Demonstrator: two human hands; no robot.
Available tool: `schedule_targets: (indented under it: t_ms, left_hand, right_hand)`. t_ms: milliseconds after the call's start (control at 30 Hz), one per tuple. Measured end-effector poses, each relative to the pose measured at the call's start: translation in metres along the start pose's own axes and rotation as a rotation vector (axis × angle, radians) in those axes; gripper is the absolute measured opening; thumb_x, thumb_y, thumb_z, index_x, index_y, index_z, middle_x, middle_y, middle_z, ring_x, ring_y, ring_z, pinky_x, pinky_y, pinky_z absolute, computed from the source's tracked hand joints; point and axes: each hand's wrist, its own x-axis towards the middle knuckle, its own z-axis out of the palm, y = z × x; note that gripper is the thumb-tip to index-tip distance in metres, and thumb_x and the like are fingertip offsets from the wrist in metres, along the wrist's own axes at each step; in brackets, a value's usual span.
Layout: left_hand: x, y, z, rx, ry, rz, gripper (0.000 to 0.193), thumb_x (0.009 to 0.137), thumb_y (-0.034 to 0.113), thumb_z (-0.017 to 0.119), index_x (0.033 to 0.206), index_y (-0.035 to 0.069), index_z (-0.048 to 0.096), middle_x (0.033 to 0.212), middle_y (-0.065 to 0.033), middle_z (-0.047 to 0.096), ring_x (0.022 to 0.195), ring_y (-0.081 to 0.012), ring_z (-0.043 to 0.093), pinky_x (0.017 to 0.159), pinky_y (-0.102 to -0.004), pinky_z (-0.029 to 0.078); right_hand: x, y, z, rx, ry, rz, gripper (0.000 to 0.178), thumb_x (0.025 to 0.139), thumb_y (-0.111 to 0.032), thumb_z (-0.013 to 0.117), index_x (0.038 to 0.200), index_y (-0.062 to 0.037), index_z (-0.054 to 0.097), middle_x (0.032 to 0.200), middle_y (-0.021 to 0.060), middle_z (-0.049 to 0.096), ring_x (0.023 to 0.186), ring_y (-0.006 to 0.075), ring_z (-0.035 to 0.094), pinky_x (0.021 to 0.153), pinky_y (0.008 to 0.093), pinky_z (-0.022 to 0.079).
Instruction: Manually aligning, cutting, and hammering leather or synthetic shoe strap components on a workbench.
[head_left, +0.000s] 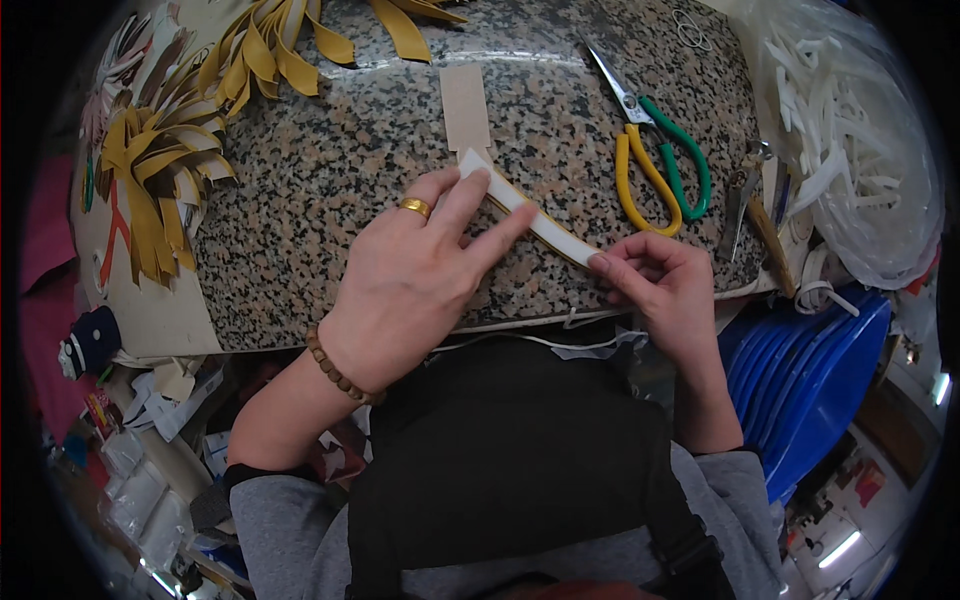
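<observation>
Just beyond the right hand (668, 285) lie scissors (634, 110).

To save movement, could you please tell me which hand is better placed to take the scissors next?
Probably the right hand: it is just below the scissors, though it must first release the white strip. The left hand is farther off, its fingertips on the strip.
</observation>
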Motion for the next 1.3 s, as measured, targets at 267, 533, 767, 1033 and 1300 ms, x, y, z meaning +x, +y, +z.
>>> schedule_targets:
  t_ms: [267,533,767,1033,1300]
  left_hand:
    - [0.001,0.019,-0.003,0.064,-0.082,-0.033,0.069,0.087,0.0,0.061,0.145,0.038,0.062,0.141,-0.0207,0.052,0.127,-0.0397,0.058,0.088,-0.041,0.059]
    - [0.007,0.024,-0.005,0.085,-0.116,-0.014,0.071,0.088,0.001,0.06,0.144,0.044,0.062,0.143,-0.0283,0.048,0.128,-0.046,0.056,0.098,-0.046,0.055]
    - [-0.009,0.013,0.0,-0.061,0.007,-0.117,0.063,0.079,-0.006,0.063,0.138,0.018,0.064,0.141,-0.0174,0.056,0.128,-0.0374,0.059,0.101,-0.0441,0.055]
    - [-0.042,0.002,0.004,-0.252,0.308,-0.294,0.034,0.081,-0.009,0.07,0.113,0.002,0.069,0.116,-0.0118,0.068,0.098,-0.0307,0.069,0.079,-0.0397,0.058]
    - [-0.078,-0.003,0.002,-0.193,0.345,-0.318,0.035,0.081,-0.005,0.074,0.114,0.006,0.076,0.106,-0.0079,0.072,0.089,-0.0259,0.07,0.074,-0.0358,0.058]
  right_hand:
    - [-0.001,0.003,0.001,-0.002,0.005,-0.026,0.015,0.092,-0.01,0.082,0.092,0.0033,0.076,0.074,0.002,0.072,0.066,0.0045,0.066,0.06,0.0199,0.052]
    - [-0.001,-0.019,-0.003,-0.793,0.103,-0.242,0.034,0.087,-0.036,0.083,0.079,-0.0046,0.075,0.063,0.0108,0.069,0.059,0.0252,0.071,0.057,0.0358,0.054]
    - [0.008,-0.073,-0.001,-0.771,0.194,-0.394,0.034,0.091,-0.035,0.08,0.077,-0.0041,0.074,0.059,0.0108,0.065,0.057,0.024,0.068,0.057,0.0345,0.053]
    - [0.076,-0.047,0.074,0.051,-0.412,-0.408,0.015,0.104,-0.007,0.062,0.114,0.0031,0.066,0.101,0.0082,0.073,0.09,0.0126,0.073,0.078,0.0254,0.059]
    - [0.072,-0.07,0.079,-0.257,-0.34,-0.425,0.021,0.087,-0.012,0.083,0.102,0.0006,0.076,0.091,0.0096,0.078,0.082,0.0139,0.074,0.078,0.0288,0.058]
